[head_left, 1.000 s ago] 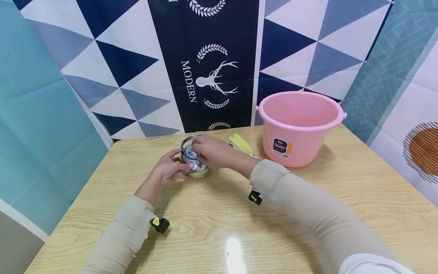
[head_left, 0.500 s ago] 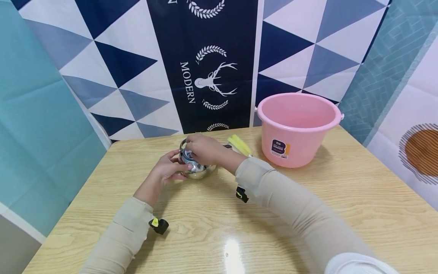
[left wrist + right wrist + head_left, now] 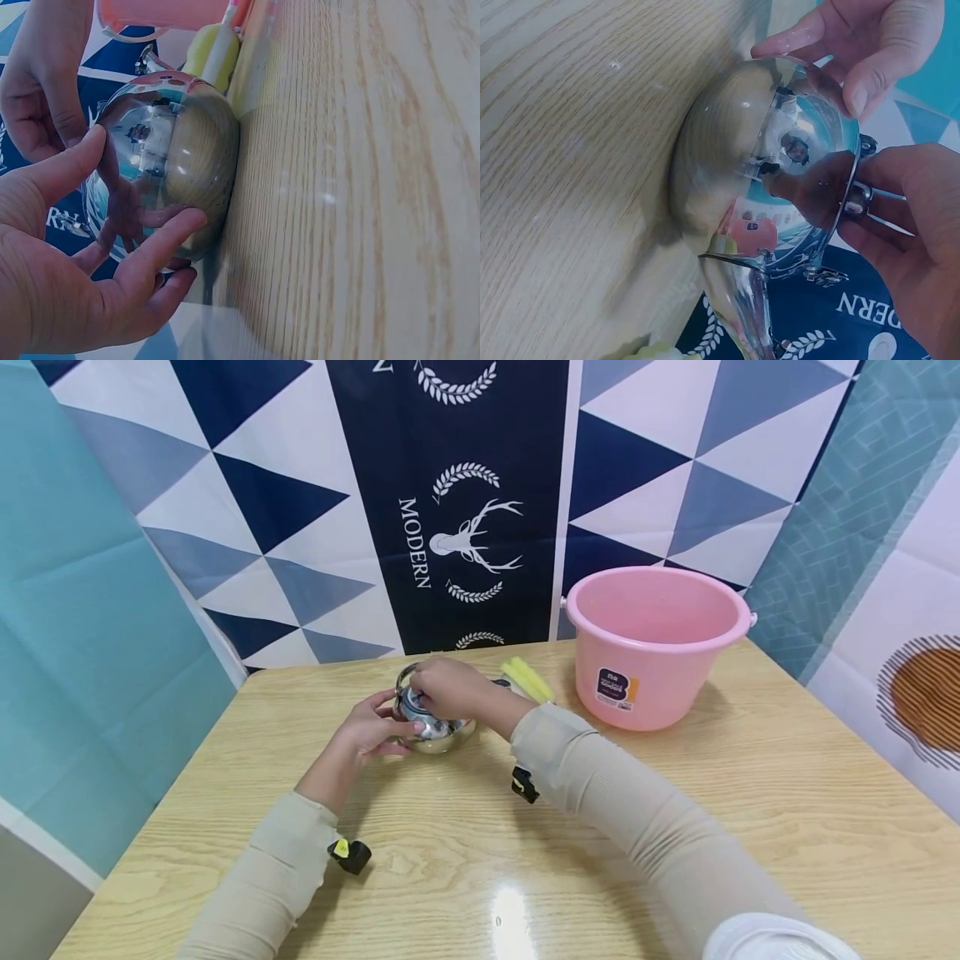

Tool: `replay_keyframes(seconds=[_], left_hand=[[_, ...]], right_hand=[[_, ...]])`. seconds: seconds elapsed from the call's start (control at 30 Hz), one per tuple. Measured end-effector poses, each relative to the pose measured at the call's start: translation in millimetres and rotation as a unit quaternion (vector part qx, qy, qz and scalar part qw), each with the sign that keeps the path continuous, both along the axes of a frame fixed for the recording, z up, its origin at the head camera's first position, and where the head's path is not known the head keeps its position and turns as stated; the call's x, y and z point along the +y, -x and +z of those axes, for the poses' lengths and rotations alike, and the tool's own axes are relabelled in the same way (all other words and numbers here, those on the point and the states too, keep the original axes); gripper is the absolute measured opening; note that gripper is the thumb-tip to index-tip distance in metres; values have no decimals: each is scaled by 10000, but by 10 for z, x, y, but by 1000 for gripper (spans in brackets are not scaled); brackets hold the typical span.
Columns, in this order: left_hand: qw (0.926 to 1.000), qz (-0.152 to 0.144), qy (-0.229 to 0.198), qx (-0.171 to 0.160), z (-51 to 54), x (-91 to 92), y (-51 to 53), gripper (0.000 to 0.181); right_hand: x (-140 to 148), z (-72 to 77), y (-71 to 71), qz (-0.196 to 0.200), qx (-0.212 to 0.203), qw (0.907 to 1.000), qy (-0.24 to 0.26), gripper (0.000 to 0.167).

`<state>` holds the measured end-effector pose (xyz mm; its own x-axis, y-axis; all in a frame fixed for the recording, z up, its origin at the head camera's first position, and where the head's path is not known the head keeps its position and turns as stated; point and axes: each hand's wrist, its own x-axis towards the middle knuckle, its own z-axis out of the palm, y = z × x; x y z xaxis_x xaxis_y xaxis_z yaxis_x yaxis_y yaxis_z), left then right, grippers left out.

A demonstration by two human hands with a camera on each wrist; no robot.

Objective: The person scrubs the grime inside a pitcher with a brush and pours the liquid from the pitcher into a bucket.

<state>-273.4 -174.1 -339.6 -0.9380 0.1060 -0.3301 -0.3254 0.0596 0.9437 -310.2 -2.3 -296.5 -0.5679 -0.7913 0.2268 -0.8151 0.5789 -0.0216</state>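
A shiny metal kettle with a spout and an arched handle stands on the table, left of the bucket. My left hand holds its left side, thumb and spread fingers curved around the body. From above, my right hand pinches the lid's small metal knob; in the right wrist view the fingers of my right hand lie on both sides of it. The lid appears seated on the kettle. The spout points away from my left hand.
A pink bucket stands at the back right of the wooden table. Between kettle and bucket lies a yellow brush or sponge. A patterned cloth wall rises behind the table's back edge.
My right hand and forearm have shifted slightly left over the kettle's lid, uncovering more of the spout side. My left hand has kept its hold, and the kettle has stayed in about the same place.
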Motion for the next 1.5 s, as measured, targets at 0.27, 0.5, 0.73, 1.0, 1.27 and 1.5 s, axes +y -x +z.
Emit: replay_keyframes(seconds=[0.27, 0.5, 0.73, 1.0, 1.27, 1.5], left_hand=[[10000, -13, -10, -18, -11, 3, 10, 91], [10000, -31, -30, 23, -26, 15, 16, 89], [10000, -22, 7, 39, -16, 17, 9, 87], [10000, -23, -18, 31, -22, -2, 13, 87], [10000, -55, -20, 25, -27, -1, 27, 89], [10000, -26, -17, 13, -14, 0, 17, 89]], right_hand=[[-2, 1, -1, 10, 46, 10000, -28, 8], [25, -1, -11, 114, 207, 9997, 70, 9], [63, 36, -59, 114, 353, 9988, 327, 8], [97, 72, -86, 102, 373, 9979, 515, 12], [154, 154, -126, 150, 367, 9971, 654, 11], [213, 147, -161, 219, 458, 9970, 584, 11]])
